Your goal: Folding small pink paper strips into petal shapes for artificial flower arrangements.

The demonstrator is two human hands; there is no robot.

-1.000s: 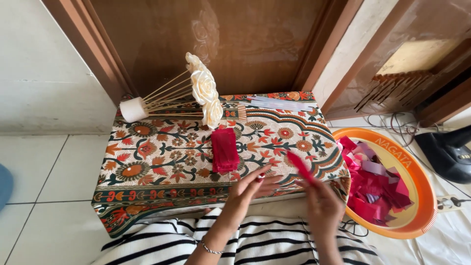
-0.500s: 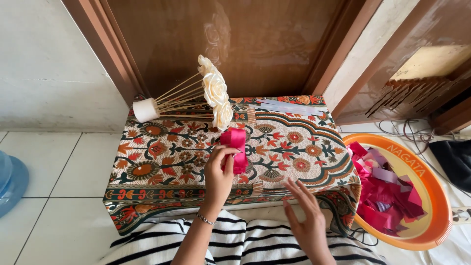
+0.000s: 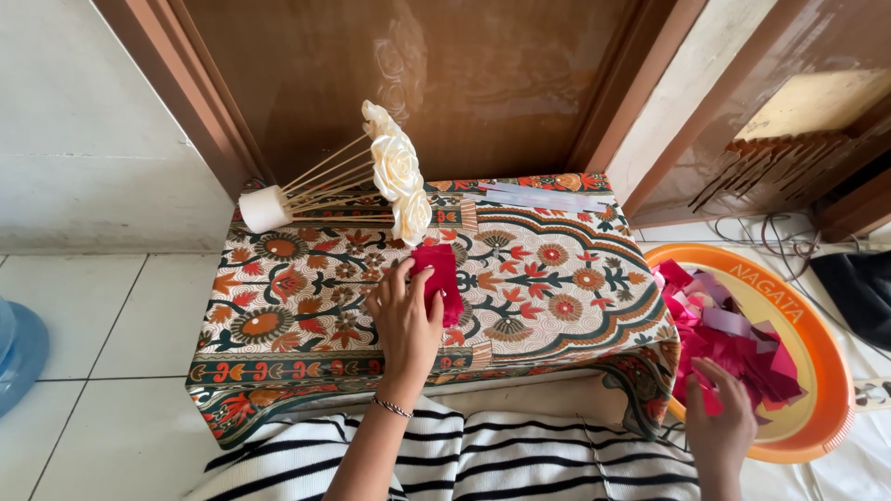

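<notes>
The low tabletop (image 3: 278,315) is covered with a patterned cloth in red, green and cream, and it stands before a brown wooden door (image 3: 445,83). To the right of it, on the floor, lies a round orange tray (image 3: 817,371) with a heap of pink and red ribbon pieces (image 3: 733,343) in it. At the back of the tabletop a bunch of cream fabric roses on thin sticks (image 3: 394,172) lies on its side, the flowers toward the middle and the white base toward the left.

The left hand (image 3: 406,320) rests on a small stack of red strips (image 3: 440,276) near the middle of the tabletop. Its grip is loose: the fingers lie spread and almost flat on the left edge of the stack, pressing or steadying it, not closed around it. The stack has its long axis running away from the person, a little tilted, with the far end pointing toward the roses.

The right hand (image 3: 722,417) reaches into the tray, fingers half open, touching the ribbon heap; I cannot tell whether it has already taken a piece.

I judge that the step is gathering strips onto the stack. The next move asks for one piece to be pinched cleanly from the heap.
</notes>
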